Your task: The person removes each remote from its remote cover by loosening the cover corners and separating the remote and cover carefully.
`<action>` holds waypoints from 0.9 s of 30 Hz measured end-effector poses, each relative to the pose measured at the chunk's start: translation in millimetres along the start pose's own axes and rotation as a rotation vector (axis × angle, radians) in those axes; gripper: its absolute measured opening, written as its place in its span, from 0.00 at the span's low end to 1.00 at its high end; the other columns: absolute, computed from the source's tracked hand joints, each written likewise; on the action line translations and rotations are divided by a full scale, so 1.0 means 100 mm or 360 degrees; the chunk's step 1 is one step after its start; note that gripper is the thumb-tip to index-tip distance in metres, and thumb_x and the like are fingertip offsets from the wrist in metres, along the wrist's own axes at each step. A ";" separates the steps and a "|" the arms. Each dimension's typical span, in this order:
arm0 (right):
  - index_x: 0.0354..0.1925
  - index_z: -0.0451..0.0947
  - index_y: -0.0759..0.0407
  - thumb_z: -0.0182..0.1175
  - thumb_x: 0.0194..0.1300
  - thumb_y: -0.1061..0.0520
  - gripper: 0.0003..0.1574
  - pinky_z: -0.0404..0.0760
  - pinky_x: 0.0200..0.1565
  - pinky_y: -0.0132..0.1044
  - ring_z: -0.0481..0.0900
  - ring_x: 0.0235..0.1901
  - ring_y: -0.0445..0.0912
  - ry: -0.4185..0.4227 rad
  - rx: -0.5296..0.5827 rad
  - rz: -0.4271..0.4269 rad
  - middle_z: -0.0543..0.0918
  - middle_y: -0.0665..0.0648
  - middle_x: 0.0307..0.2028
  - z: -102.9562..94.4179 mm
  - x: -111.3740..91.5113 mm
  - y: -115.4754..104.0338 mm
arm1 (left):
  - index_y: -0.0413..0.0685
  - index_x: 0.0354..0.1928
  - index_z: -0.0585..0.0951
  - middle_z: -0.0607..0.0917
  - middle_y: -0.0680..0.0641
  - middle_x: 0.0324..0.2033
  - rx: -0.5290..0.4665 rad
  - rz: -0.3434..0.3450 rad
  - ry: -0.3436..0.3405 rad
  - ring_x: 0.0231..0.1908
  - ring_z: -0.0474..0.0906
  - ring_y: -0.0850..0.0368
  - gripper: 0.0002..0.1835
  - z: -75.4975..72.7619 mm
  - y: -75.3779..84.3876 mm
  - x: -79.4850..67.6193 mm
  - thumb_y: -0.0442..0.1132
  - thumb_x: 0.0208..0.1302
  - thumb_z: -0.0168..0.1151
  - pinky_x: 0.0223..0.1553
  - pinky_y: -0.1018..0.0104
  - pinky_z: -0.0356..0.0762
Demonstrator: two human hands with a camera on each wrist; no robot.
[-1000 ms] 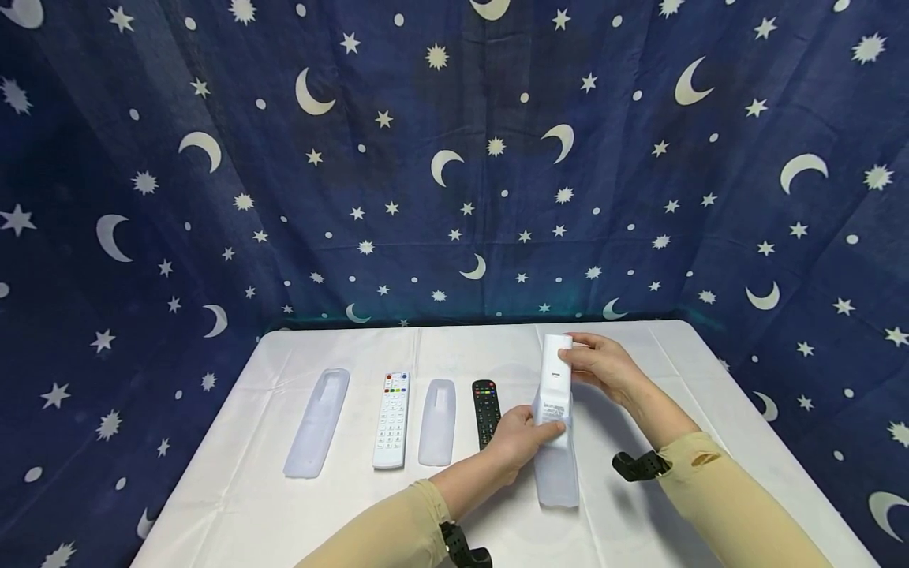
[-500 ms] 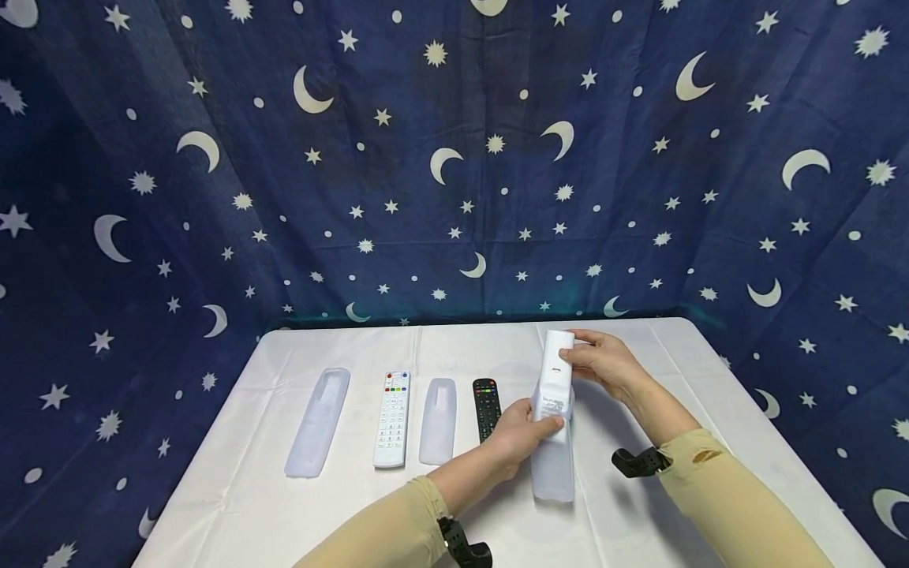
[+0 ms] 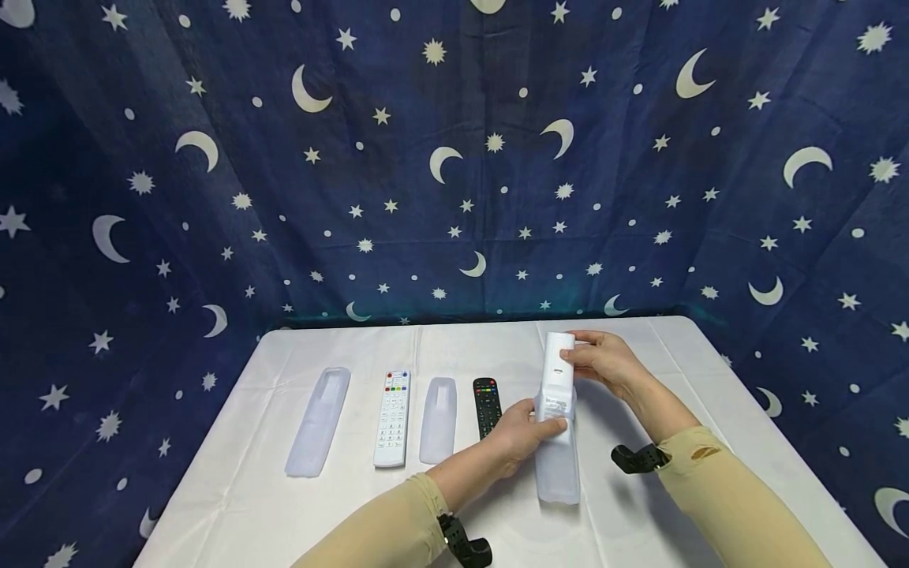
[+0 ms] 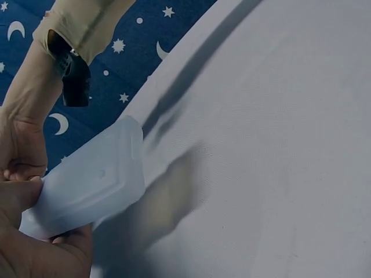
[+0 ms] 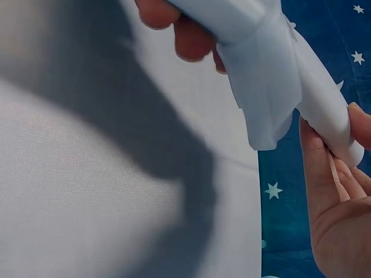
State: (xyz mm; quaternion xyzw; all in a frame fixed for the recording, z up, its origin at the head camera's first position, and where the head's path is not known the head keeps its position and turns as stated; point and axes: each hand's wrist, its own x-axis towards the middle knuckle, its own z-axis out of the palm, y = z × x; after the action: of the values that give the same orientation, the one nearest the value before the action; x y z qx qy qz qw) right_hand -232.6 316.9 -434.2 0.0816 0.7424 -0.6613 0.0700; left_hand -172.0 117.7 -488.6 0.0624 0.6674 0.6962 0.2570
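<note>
A white remote control (image 3: 558,359) is held back side up over the right part of the table. Its lower part is inside a translucent silicone cover (image 3: 557,477), while the upper end sticks out bare. My left hand (image 3: 521,435) grips the cover around its middle, thumb across the top. With thumb and fingers, my right hand (image 3: 604,368) pinches the remote's far end. In the left wrist view, the cover's near end (image 4: 104,168) looks hollow. A loose flap of the cover (image 5: 264,87) hangs off the remote's side in the right wrist view.
Left of my hands lie a black remote (image 3: 486,402), partly behind my left hand, a small translucent cover (image 3: 439,422), a white remote with buttons up (image 3: 392,422) and a longer translucent cover (image 3: 317,424). White cloth covers the table (image 3: 248,473); a starry curtain (image 3: 398,237) hangs behind.
Both hands keep their grips. The cover's near end swung slightly left and up, then back right. The remote's far end shifted very little.
</note>
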 end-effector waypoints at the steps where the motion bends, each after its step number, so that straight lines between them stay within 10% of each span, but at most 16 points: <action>1: 0.73 0.59 0.75 0.68 0.67 0.63 0.44 0.87 0.42 0.37 0.86 0.37 0.44 -0.0002 -0.0005 0.0000 0.83 0.64 0.50 0.00 0.00 0.00 | 0.38 0.53 0.78 0.85 0.46 0.39 0.0015 -0.0006 -0.0004 0.39 0.84 0.51 0.18 0.00 0.00 0.00 0.35 0.64 0.69 0.44 0.54 0.84; 27: 0.71 0.59 0.78 0.67 0.67 0.64 0.43 0.87 0.41 0.37 0.86 0.37 0.43 -0.0034 -0.0077 0.0024 0.85 0.60 0.45 0.00 0.06 0.01 | 0.36 0.53 0.78 0.84 0.45 0.39 0.0092 -0.0059 -0.0053 0.40 0.84 0.50 0.18 -0.06 -0.03 -0.04 0.34 0.64 0.70 0.45 0.52 0.85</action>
State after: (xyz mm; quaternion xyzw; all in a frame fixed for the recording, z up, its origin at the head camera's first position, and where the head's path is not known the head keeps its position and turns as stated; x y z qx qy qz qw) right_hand -238.4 317.3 -436.1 0.0783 0.7569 -0.6433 0.0849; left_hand -169.9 110.5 -491.1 0.0689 0.6840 0.6705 0.2790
